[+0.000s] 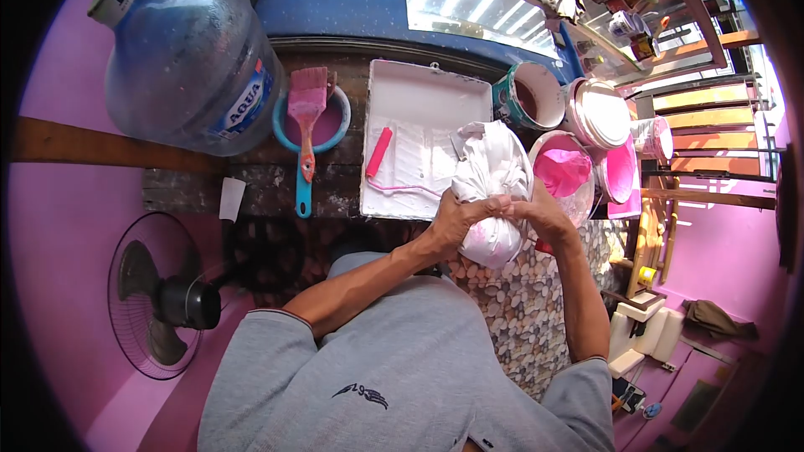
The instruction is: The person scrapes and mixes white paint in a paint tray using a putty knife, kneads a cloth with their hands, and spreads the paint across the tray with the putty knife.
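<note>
Bag: wht bag point(492, 169), crinkly, bulging, pink-smudged; plastic or cloth, can't tell
Hands: L hand point(459, 219) & R hand point(546, 216) both closed on bag
Pos: bag btwn hands, bulging at 12 & 6 o'clock
10–11: boxy tray point(431, 92), paint-smeared, w/ pink roller point(379, 153)
10: caked brush point(308, 105) on round dipper point(303, 197)
2: tub point(578, 205), pink inside
Hidden: bag contents; tray corner, behind bag

A large AQUA bottle point(188, 63) is located upper left; a black fan point(189, 301) is positioned lower left.
</note>
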Demonstrator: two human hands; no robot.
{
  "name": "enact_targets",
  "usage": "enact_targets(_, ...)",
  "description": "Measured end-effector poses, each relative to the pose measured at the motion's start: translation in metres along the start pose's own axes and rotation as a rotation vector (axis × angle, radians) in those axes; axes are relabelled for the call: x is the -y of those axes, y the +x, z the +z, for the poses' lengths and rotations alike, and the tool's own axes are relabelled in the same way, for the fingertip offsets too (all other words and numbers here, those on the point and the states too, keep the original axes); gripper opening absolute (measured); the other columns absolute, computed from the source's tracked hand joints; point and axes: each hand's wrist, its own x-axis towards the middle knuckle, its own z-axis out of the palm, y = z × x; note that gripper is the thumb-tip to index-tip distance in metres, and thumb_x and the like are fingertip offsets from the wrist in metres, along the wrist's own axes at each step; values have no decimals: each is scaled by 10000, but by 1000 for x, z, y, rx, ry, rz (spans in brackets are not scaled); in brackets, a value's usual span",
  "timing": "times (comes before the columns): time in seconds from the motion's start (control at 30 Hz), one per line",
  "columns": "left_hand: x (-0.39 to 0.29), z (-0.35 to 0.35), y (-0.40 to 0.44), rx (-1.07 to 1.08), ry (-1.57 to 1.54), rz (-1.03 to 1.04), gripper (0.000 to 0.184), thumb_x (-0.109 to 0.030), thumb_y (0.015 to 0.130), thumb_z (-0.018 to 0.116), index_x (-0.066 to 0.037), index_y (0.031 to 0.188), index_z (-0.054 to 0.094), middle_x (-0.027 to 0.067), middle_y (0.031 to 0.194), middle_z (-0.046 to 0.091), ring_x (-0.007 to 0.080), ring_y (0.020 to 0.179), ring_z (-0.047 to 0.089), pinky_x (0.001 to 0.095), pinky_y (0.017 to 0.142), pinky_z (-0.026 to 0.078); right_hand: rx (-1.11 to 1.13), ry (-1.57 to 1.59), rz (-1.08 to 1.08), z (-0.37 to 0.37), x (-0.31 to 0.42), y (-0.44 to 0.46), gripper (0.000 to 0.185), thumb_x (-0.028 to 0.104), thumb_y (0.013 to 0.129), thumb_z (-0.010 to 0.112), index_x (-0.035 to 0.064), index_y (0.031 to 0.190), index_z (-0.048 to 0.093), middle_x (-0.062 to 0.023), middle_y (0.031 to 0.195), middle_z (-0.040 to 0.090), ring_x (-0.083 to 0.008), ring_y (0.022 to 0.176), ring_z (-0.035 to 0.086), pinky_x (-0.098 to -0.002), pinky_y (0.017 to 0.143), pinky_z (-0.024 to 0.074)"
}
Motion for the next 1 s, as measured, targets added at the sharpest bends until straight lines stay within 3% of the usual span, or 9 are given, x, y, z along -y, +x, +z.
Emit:
enact_targets(0.17,-11,11,5,-19,129,54,446,-132,792,744,44,1158,558,111,1046,642,144,931,630,307,819,529,8,19,9,-10,3,-4,740,206,691,734,-17,1321,417,-88,1120,607,-172,1037,589,-313,907,472)
enact_targets(0.23,-11,9,10,-28,164,42,460,-121,770,757,45,1152,562,106,1033,646,146,929,631,306,817,528,-5,379,91,-16,1,-2,796,260,719,735,-30,1354,354,-117,1182,559,-189,1056,565,-321,937,449)
enact_targets(0.4,0,4,13,-53,448,159,460,-91,722,773,30,1123,582,87,995,657,149,913,633,296,809,523,-147,123,61,-7,15,9,658,284,760,743,-39,1259,460,-107,1100,595,-189,1016,583,-325,900,468)
enact_targets(0.47,2,3,14,-20,587,93,444,-88,704,773,12,1099,598,81,988,659,149,905,633,296,801,519,-165,-191,7,-1,18,12,619,251,728,780,-43,1195,500,-105,1062,606,-189,988,588,-330,876,475)
enact_targets(0.53,6,2,16,-42,648,81,434,-100,697,780,4,1080,604,82,977,663,148,882,635,302,779,520,-138,-194,82,-6,16,15,618,235,710,806,-11,1195,513,-76,1074,604,-163,986,574,-313,890,448)
enact_targets(0.6,7,1,20,-85,799,55,446,-131,677,797,8,1058,610,95,960,671,150,855,641,307,762,524,-151,-100,131,-7,11,18,518,194,707,792,-56,1095,556,-102,974,628,-172,855,619,-316,710,520)
enact_targets(0.8,8,4,20,-138,950,-85,503,-211,635,831,-2,1038,616,129,938,678,171,840,656,314,743,521,-188,129,165,-3,0,19,372,67,696,753,-79,1003,604,-98,880,649,-170,750,640,-301,662,533)
enact_targets(0.93,6,9,13,-160,1047,-4,531,-228,631,831,-1,1050,598,142,939,671,170,857,654,314,747,516,-274,188,159,-5,-30,24,339,14,685,722,-89,989,613,-112,873,656,-166,721,647,-304,631,545)
enact_targets(1.0,8,8,14,-218,1177,3,651,-265,650,829,19,1142,511,164,970,656,194,895,647,325,775,512,-331,250,82,-5,-34,24,293,-25,683,679,-95,962,627,-118,858,662,-158,693,649,-294,585,541)
